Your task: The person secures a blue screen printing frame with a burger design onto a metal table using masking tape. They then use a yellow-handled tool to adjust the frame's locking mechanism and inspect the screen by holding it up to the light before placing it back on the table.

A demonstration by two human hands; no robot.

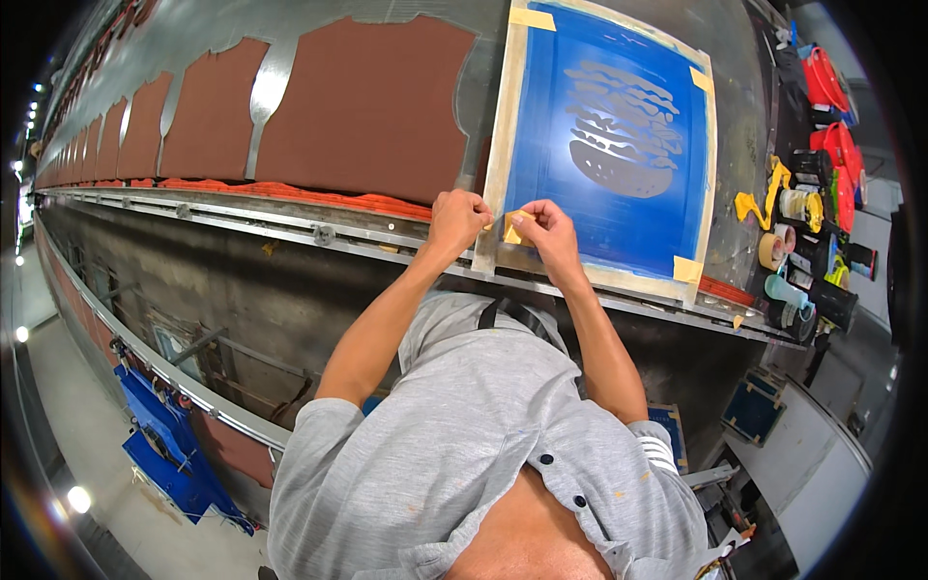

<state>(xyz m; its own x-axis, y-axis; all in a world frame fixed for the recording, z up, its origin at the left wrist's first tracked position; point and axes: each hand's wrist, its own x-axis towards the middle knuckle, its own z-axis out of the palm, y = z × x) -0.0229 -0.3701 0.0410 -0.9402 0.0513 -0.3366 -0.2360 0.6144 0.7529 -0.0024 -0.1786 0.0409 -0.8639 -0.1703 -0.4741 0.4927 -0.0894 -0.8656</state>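
Note:
A silk-screen printing frame [713, 145] with blue mesh and a grey burger-like design lies before me on the long table. Strips of yellow tape mark its corners. At its near left corner, my right hand [551, 240] pinches a piece of masking tape [514, 230] between thumb and fingers. Just to the left, my left hand [458, 220] is closed at the frame's edge, its fingertips together; what they hold is too small to make out. Left of the frame, a brown fabric piece [372, 106] lies flat, close to my left hand.
More brown fabric pieces [215, 111] run in a row along the table to the far left. A metal rail [324, 233] edges the table in front of me. At the right stand tape rolls [771, 251], a yellow tool [776, 184], red containers [825, 79] and a pale blue cup [785, 290].

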